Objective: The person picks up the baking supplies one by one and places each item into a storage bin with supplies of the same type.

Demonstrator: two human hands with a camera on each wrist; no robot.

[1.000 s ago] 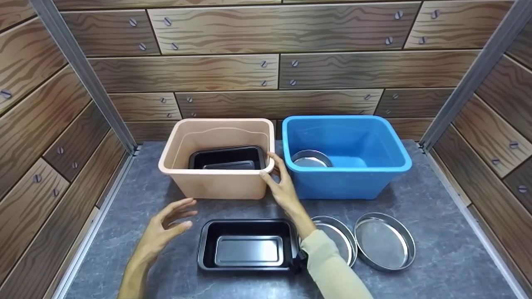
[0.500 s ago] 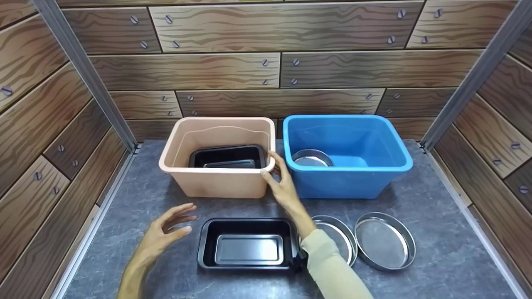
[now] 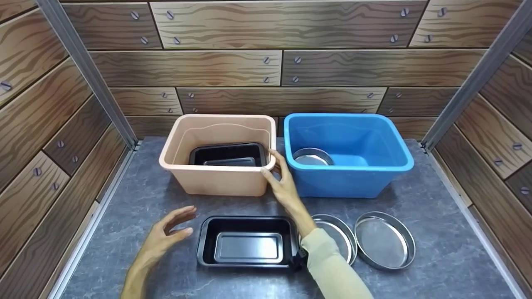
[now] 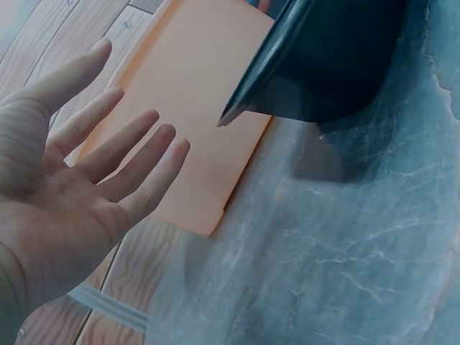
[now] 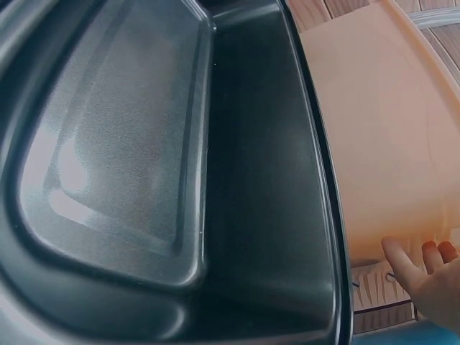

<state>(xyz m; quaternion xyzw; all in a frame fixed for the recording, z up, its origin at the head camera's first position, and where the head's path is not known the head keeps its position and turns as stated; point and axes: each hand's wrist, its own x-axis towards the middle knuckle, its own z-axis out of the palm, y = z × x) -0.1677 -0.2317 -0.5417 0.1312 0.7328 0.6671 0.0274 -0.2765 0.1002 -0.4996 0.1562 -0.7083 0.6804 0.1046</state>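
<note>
My right hand (image 3: pixel 284 189) holds the front right corner of a peach plastic bin (image 3: pixel 220 181), thumb on the front and fingers along the right side. Inside that bin lies a black loaf pan (image 3: pixel 228 154). My left hand (image 3: pixel 164 234) hovers in front of the bin with its fingers spread and relaxed, holding nothing; the left wrist view shows its bare palm (image 4: pixel 65 208). Between the hands, another black loaf pan (image 3: pixel 249 248) lies on the table. It fills much of the right wrist view, where my fingers (image 5: pixel 424 269) touch the bin's lower corner.
A blue plastic bin (image 3: pixel 345 181) stands to the right, with a round cake tin (image 3: pixel 312 158) inside. Two round tins, the nearer one (image 3: pixel 338 236) partly behind my right forearm and the other (image 3: pixel 384 241) beside it, lie in front. Wood-patterned walls enclose the grey table (image 3: pixel 449 249).
The left hand has drifted slightly down. My right hand stays at the corner of the peach bin. The head view has tilted a little.
</note>
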